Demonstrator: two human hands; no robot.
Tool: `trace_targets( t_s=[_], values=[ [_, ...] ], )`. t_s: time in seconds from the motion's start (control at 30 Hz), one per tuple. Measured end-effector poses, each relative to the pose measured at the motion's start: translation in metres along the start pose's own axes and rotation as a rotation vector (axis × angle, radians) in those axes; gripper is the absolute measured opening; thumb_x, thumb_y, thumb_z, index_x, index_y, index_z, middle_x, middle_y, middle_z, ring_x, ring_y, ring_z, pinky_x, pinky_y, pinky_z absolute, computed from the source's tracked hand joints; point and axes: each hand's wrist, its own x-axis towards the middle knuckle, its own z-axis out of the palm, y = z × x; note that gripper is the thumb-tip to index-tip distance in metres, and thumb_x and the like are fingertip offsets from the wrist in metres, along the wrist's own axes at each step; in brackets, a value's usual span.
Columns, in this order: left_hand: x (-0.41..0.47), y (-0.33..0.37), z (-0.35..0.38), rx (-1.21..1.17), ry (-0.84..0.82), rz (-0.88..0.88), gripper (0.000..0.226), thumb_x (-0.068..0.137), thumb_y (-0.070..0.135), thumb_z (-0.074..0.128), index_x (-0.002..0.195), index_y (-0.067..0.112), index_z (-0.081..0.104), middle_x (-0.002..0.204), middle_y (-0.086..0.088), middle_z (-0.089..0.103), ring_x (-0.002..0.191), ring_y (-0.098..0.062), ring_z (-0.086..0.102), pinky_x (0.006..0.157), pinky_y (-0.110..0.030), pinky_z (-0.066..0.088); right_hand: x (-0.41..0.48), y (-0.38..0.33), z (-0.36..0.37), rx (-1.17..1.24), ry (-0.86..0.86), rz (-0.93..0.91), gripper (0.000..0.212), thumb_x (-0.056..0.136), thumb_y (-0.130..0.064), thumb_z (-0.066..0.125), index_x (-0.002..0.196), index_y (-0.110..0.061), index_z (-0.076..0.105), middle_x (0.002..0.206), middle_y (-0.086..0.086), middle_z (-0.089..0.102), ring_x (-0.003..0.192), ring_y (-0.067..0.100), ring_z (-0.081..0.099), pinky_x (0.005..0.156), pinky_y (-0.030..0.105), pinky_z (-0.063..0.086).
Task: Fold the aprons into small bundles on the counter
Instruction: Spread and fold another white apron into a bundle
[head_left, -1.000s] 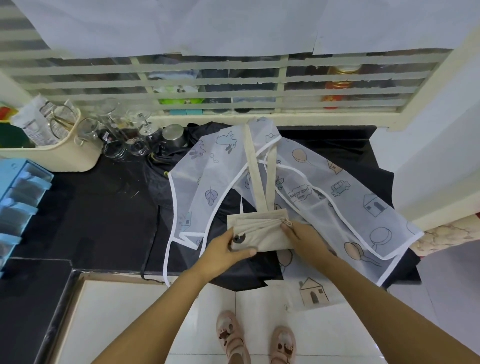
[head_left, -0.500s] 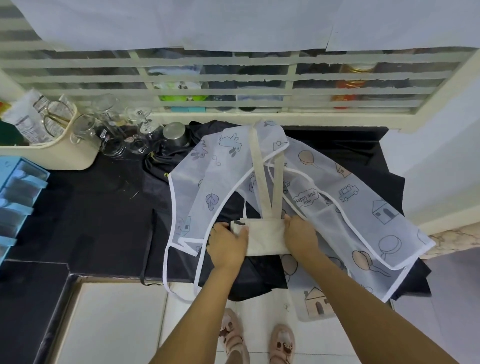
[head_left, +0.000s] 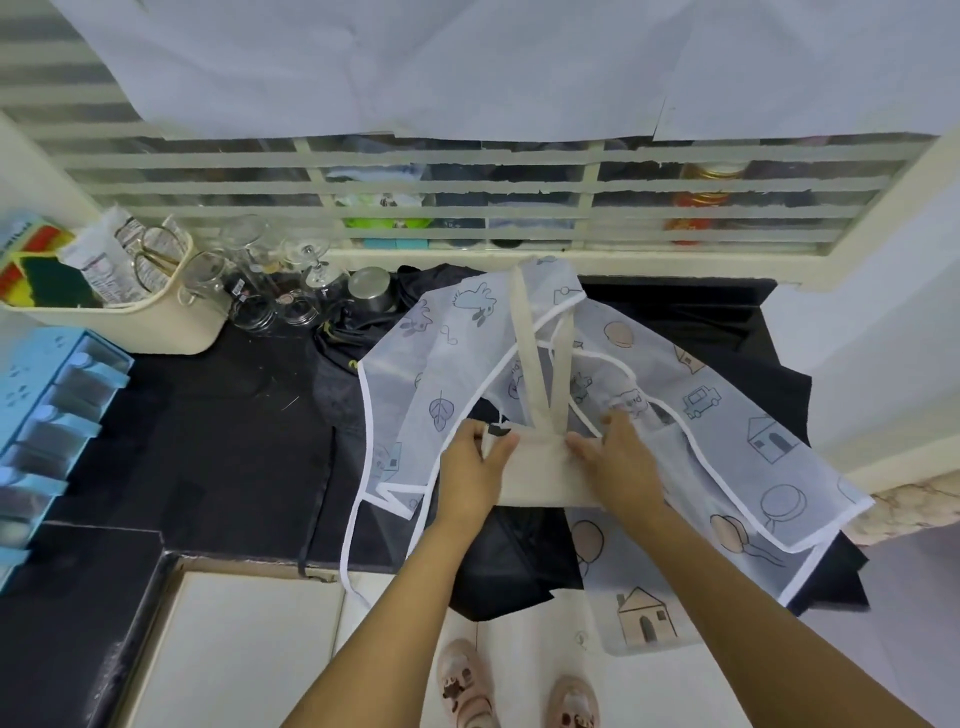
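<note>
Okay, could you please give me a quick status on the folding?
Left hand grips beige bundle, right hand presses it. Straps loose. Printed apron spread underneath.

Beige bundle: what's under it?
Around the beige bundle, black cloth and the printed translucent apron show beneath; whatever lies directly under its middle is covered.

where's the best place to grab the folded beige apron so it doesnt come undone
Take the beige apron bundle by its two short ends, coming in from the near counter edge, one hand per end. It lies flat and wide, and its straps trail off the far edge, so end grips keep the layers stacked.
</note>
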Motion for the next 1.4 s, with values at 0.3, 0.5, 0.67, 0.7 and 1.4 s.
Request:
trace_targets(
  t_s=[0.3,0.5,0.67,0.7,1.4],
  values=[
    [-0.02,0.13,-0.06,0.179,-0.666,0.306,0.025,0.074,0.021,0.082,0.058,0.027,0.064,0.052,0.002,0.031,0.047,-0.01,0.024,0.046,-0.02,0.018,-0.056,-0.055,-0.098,0.018,-0.404,-0.543,0.058,0.065,-0.045,0.082,0.115,-0.025,0.063,0.115,-0.011,0.061,0.107,0.005,0.055,0.098,0.035,0.048],
    [-0.039,0.17,-0.079,-0.015,-0.559,0.292,0.031,0.076,0.029,0.079,0.103,0.018,0.069,0.06,0.011,0.06,0.054,-0.005,0.054,0.056,-0.019,0.039,-0.085,-0.092,-0.134,0.223,-0.496,-0.534,0.023,0.08,-0.033,0.074,0.1,-0.039,0.063,0.092,-0.014,0.069,0.09,-0.005,0.063,0.074,0.014,0.05],
    [-0.055,0.153,-0.077,-0.468,-0.558,-0.003,0.051,0.077,0.043,0.062,0.117,0.01,0.062,0.112,-0.008,0.069,0.097,-0.017,0.068,0.081,-0.03,0.055,-0.097,-0.1,-0.144,0.477,-0.297,-0.582,0.021,0.085,-0.021,0.069,0.097,-0.035,0.061,0.086,-0.021,0.07,0.084,-0.005,0.065,0.063,0.01,0.047],
    [-0.061,0.148,-0.074,-0.439,-0.613,-0.025,0.048,0.08,0.04,0.061,0.114,0.006,0.064,0.109,-0.01,0.071,0.099,-0.02,0.068,0.081,-0.029,0.055,-0.098,-0.1,-0.146,0.526,-0.244,-0.572,0.018,0.085,-0.021,0.069,0.096,-0.032,0.062,0.085,-0.018,0.071,0.082,-0.003,0.066,0.063,0.011,0.048],
    [-0.066,0.134,-0.037,-0.613,-0.533,-0.222,0.019,0.092,0.013,0.055,0.1,0.0,0.066,0.094,-0.017,0.071,0.079,-0.022,0.069,0.063,-0.029,0.056,-0.089,-0.064,-0.162,0.361,-0.316,-0.834,0.062,0.089,0.02,0.041,0.123,-0.027,0.065,0.131,-0.015,0.059,0.13,0.003,0.045,0.111,0.017,0.03]
  ],
)
